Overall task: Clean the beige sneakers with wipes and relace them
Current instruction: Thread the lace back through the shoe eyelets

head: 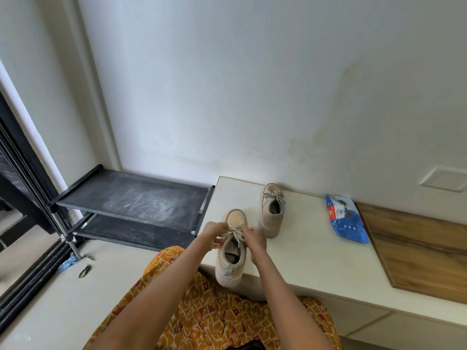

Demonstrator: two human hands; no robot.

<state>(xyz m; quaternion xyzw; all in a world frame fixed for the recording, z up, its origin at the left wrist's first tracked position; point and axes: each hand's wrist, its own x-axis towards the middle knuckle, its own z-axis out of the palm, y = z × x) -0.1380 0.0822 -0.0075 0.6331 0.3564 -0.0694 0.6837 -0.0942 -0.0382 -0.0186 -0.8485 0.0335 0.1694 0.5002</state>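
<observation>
Curled fingers [222, 226] of the person's left hand [214, 233] pinch one side of a flat, pale grey-beige lace [233, 233], and the curled fingers of the right hand [255, 237] pinch the other side, so both hands grip the lace over the tongue of a beige suede-like sneaker with a rounded toe and a thick, pale sole [232, 248]. How the lace ends cross between the fingers is too small to tell.

This near sneaker stands upright at the front edge of a smooth, off-white rectangular bench top [316, 251], toe pointing to the wall, its heel with a small grey pull tab slightly overhanging the edge. Both bare forearms reach up to it from the bottom of the view.

The second matching beige sneaker [271, 210] stands upright farther back and just to the right, near the wall, its lace tied in a bow. Well to its right lies a soft, crinkled blue and white plastic pack of wipes [347, 219], flat on the bench top. Its far edge touches a brown wood-grain panel [417, 246].

Below the arms spreads an orange and yellow patterned cloth garment [214, 319]. To the left of the bench stands a black two-tier fabric shoe rack with metal tubes [131, 200], its top shelf smeared with whitish dust. Behind everything rises a plain white wall [227, 84] with faint yellowish stains.
</observation>
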